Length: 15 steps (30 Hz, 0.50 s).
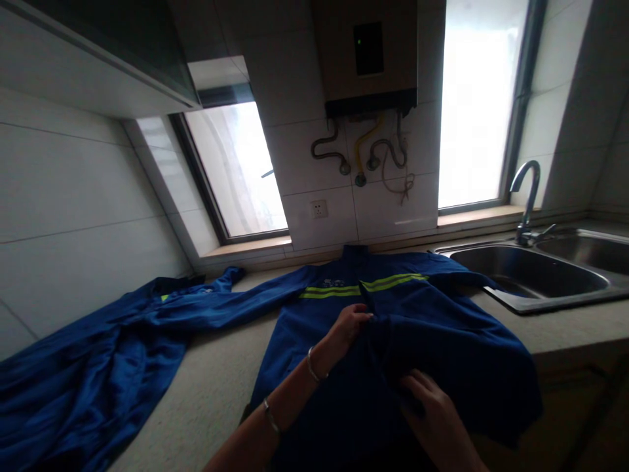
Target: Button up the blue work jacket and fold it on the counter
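Observation:
A blue work jacket (314, 328) with yellow-green stripes across its chest lies spread on the counter, collar toward the wall. At the middle of its front, my left hand (348, 330) pinches the edge of the front opening, just below the stripes. Lower and to the right, my right hand (435, 410) has its fingers curled on the same front panel, which is lifted and folded there. Its fingertips are partly lost in the dark cloth. Two bracelets are on my left arm.
Another blue garment (132, 341) lies crumpled on the counter (211, 387) at the left, touching the jacket's sleeve. A steel sink (531, 305) with a faucet (528, 196) stands at the right, the other sleeve reaching its rim. A water heater (368, 52) hangs above.

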{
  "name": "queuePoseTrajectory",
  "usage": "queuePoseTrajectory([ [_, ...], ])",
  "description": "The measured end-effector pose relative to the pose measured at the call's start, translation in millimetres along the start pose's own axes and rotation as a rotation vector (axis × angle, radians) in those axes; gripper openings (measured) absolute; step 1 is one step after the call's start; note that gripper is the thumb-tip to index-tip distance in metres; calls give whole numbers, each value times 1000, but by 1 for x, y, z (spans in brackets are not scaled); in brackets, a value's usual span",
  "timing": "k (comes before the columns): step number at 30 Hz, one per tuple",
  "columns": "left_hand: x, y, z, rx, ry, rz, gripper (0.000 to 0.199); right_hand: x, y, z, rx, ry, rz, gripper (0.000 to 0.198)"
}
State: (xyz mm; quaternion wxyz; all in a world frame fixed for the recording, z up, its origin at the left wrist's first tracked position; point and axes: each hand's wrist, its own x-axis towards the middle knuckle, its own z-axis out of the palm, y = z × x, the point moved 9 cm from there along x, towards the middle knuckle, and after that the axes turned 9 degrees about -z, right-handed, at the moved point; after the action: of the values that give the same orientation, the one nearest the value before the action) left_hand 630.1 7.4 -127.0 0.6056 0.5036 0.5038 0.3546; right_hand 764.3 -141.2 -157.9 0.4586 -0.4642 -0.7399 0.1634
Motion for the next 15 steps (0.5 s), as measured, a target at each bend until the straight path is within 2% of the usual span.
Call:
queuePoseTrajectory([
  [1, -2, 4, -3, 49, 23, 20, 27, 4, 5, -4, 95, -12, 30, 14],
  [3, -12, 22, -11, 212, 118, 139, 25, 15, 15, -25, 263, 46, 119, 17],
  [5, -34, 53, -19, 444, 301, 365, 15, 26, 22, -58, 370, 199, 209, 25],
  [7, -65, 79, -9, 736, 428, 602, 11, 35, 25, -87, 435, 333, 278, 31],
  [8, -79, 84, 6, 897, 405, 698, 15, 39, 26, -96, 463, 359, 300, 33],
  [10, -102, 74, 48, 1204, 182, 819, 19, 49, 24, -103, 508, 352, 309, 37],
  [12, -121, 44, 85, 1408, -85, 873, 19, 57, 22, -104, 525, 330, 299, 41],
  [13, -127, 27, 98, 1463, -175, 874, 21, 59, 22, -103, 523, 332, 296, 43],
  [15, -128, -1, 112, 1488, -238, 830, 36, 60, 24, -103, 513, 361, 308, 48],
])
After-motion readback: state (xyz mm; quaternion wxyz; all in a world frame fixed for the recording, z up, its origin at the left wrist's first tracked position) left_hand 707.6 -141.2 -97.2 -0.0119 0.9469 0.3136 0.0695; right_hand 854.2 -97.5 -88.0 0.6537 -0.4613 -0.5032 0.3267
